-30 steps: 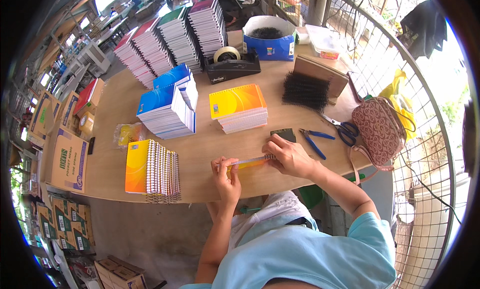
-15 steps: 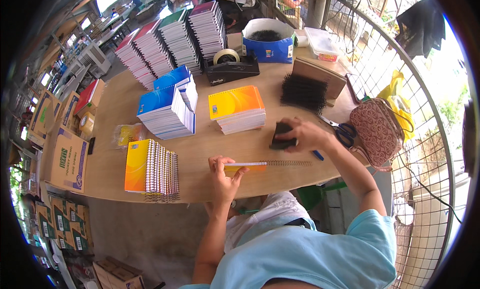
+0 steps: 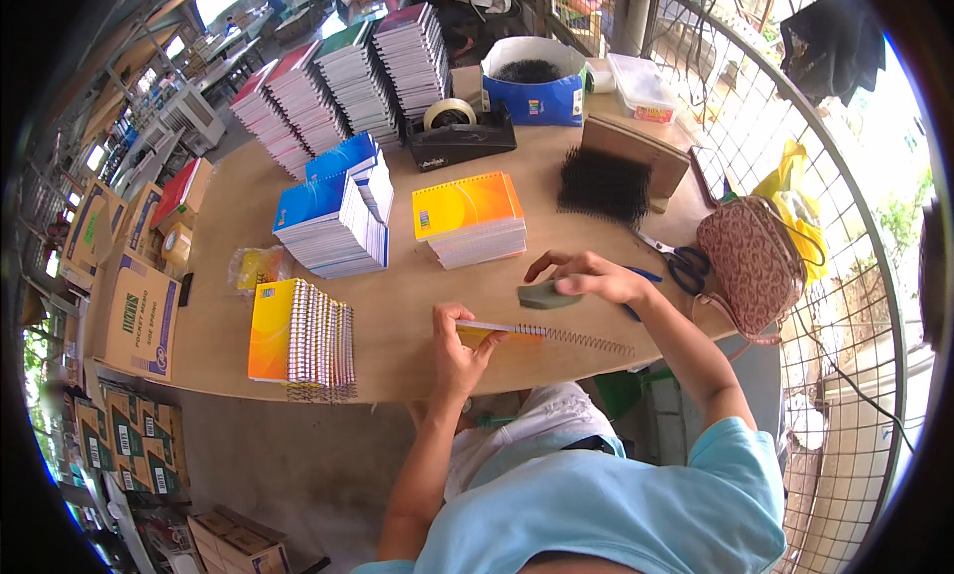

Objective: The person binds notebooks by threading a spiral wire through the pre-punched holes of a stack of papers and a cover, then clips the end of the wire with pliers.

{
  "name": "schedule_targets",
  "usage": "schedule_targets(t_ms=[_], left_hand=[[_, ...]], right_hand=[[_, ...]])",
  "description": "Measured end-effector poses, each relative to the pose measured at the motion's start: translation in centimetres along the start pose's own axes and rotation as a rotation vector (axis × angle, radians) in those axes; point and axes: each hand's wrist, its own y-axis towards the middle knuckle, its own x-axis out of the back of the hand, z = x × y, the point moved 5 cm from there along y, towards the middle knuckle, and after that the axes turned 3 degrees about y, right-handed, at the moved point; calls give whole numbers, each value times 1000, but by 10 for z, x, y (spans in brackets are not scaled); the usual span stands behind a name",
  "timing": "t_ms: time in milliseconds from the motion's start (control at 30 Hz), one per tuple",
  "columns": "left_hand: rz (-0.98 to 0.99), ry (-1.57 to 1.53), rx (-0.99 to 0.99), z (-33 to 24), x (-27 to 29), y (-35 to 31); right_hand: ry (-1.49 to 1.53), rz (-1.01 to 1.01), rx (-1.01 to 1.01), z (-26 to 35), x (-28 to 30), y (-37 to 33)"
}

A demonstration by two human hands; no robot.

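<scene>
Pinched in my left hand (image 3: pixel 457 353) is a thin yellow-orange notebook (image 3: pixel 497 328), held edge-on above the table's near side. A dark wire coil (image 3: pixel 591 342) runs along its spine edge and sticks out well past its right end. My right hand (image 3: pixel 596 276) grips a dark grey-green block or pad (image 3: pixel 549 296) just above the notebook and coil. Beyond the hands lies a stack of yellow notebooks (image 3: pixel 469 214). To the left, yellow notebooks with coils in their spines (image 3: pixel 298 330) stand in a row at the table's near edge.
Blue notebooks (image 3: pixel 323 216) and tall coil-bound stacks (image 3: pixel 412 62) stand farther back. Behind are a tape dispenser (image 3: pixel 462 139) and a blue box of coils (image 3: pixel 537 92). At right are a bundle of black coils (image 3: pixel 604 184), scissors (image 3: pixel 686 266) and a patterned bag (image 3: pixel 752 261).
My right hand has moved left with the block, which is now flatter and closer to the notebook. My left hand shifted slightly right, and the notebook and coil now slope down to the right.
</scene>
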Motion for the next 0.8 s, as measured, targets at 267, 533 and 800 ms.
schedule_targets(t_ms=[267,533,800], left_hand=[[-25,-36,-28,-1,-8,0],[35,-116,90,2,-16,-5],[14,-220,73,5,-15,-9]], right_hand=[[408,48,151,18,-5,2],[249,94,203,14,-17,10],[-273,7,68,18,-24,14]])
